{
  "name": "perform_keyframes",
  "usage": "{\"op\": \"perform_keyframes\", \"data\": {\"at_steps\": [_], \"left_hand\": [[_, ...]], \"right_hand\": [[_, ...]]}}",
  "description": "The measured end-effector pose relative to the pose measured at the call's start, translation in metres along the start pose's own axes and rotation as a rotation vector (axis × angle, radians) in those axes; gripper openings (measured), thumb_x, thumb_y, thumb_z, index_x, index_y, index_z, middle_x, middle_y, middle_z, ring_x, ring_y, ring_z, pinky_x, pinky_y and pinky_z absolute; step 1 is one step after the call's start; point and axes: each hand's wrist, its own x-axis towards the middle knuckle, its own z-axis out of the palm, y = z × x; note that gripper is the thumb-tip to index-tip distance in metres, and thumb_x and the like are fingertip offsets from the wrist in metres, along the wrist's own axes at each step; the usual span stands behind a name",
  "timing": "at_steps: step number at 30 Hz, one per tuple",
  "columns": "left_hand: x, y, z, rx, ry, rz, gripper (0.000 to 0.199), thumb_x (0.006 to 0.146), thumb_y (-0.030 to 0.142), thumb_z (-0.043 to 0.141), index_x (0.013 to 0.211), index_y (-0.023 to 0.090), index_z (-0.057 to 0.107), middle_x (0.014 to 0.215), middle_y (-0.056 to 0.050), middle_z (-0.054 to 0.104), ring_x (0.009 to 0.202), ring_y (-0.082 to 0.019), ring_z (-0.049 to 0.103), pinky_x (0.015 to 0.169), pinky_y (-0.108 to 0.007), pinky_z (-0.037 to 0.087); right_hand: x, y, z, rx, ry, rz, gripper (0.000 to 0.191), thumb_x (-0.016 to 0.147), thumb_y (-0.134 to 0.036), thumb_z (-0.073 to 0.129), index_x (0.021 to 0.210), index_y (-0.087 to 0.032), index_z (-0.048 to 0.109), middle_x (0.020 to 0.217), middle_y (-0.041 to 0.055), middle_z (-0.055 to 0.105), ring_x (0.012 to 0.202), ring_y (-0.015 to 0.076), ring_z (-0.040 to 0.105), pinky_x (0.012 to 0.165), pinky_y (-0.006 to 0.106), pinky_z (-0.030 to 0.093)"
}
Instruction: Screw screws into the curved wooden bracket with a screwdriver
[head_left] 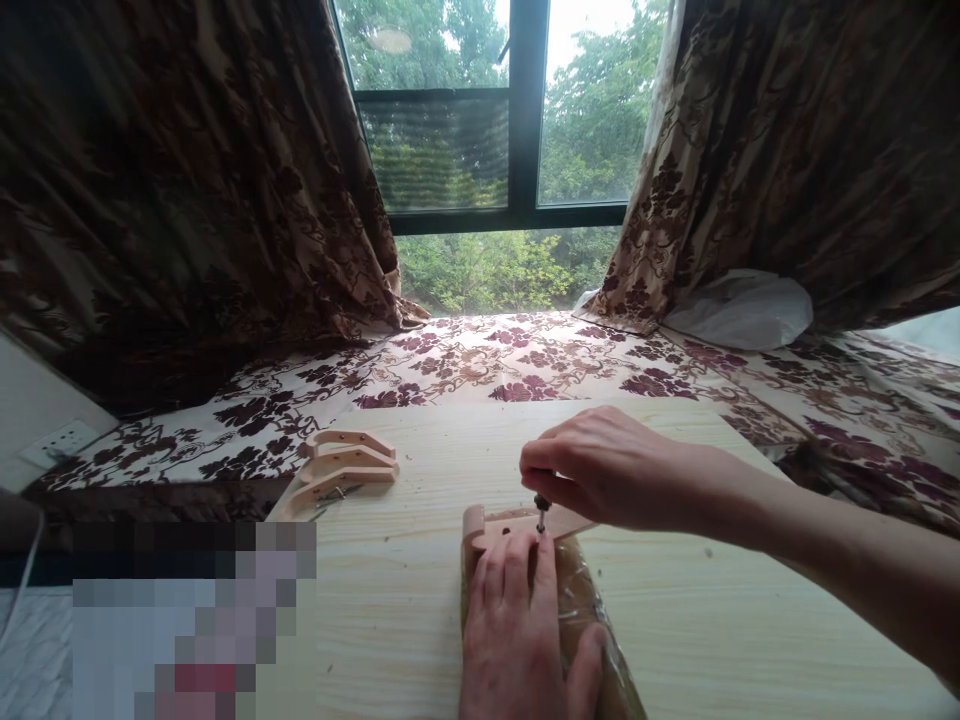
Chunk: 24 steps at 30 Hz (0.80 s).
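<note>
My right hand (577, 465) is closed round the handle of a screwdriver (542, 505), whose shaft points straight down at a pale wooden piece (491, 527) with a dark hole in it. My left hand (517, 620) lies flat, fingers spread, over the near edge of that piece and the brown block wrapped in clear film (581, 590) beneath it. The screwdriver's tip meets the wood just beyond my left index finger. Whether a screw is under the tip is too small to tell.
Curved wooden pieces (352, 462) lie at the left of the pale wooden table (405, 600), with small metal parts (335, 495) beside them. Behind are a flowered cloth (487, 360), a white plastic bag (742, 310), curtains and a window. A blurred-out patch covers the lower left.
</note>
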Motion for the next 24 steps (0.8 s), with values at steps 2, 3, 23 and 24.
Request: {"op": "perform_keyframes", "data": {"at_steps": [2,3,23,24], "left_hand": [[0.000,0.001,0.000,-0.006,0.009,0.002,0.059,0.084,0.051,0.050,0.130,0.014,0.050,0.129,-0.013,0.051,0.121,-0.032,0.043,0.101,-0.045,0.040],[0.000,0.001,0.000,-0.006,0.012,0.004,0.060,0.084,0.051,0.051,0.130,0.014,0.050,0.129,-0.013,0.051,0.121,-0.032,0.044,0.100,-0.044,0.040],[-0.002,0.000,0.003,-0.022,0.018,-0.005,0.061,0.085,0.055,0.046,0.131,0.014,0.050,0.129,-0.013,0.051,0.121,-0.032,0.043,0.101,-0.046,0.040],[-0.002,0.000,0.003,-0.019,0.019,-0.005,0.061,0.086,0.055,0.046,0.131,0.014,0.050,0.129,-0.014,0.050,0.121,-0.032,0.043,0.101,-0.046,0.040]], "right_hand": [[0.002,0.000,0.001,-0.019,0.012,0.049,0.028,0.092,-0.026,0.041,0.074,-0.017,0.061,0.067,0.0045,0.067,0.054,0.0107,0.049,0.051,0.027,0.020],[0.002,0.000,0.001,-0.032,0.014,0.060,0.029,0.092,-0.027,0.041,0.073,-0.017,0.061,0.066,0.0047,0.067,0.054,0.0109,0.050,0.050,0.027,0.019],[0.001,-0.002,-0.002,-0.005,-0.009,0.034,0.028,0.092,-0.027,0.040,0.073,-0.017,0.058,0.067,0.0042,0.065,0.054,0.0102,0.045,0.051,0.026,0.021],[0.000,-0.002,-0.004,0.000,-0.017,0.021,0.028,0.092,-0.027,0.041,0.072,-0.017,0.058,0.066,0.0039,0.065,0.054,0.0102,0.045,0.052,0.026,0.022]]}}
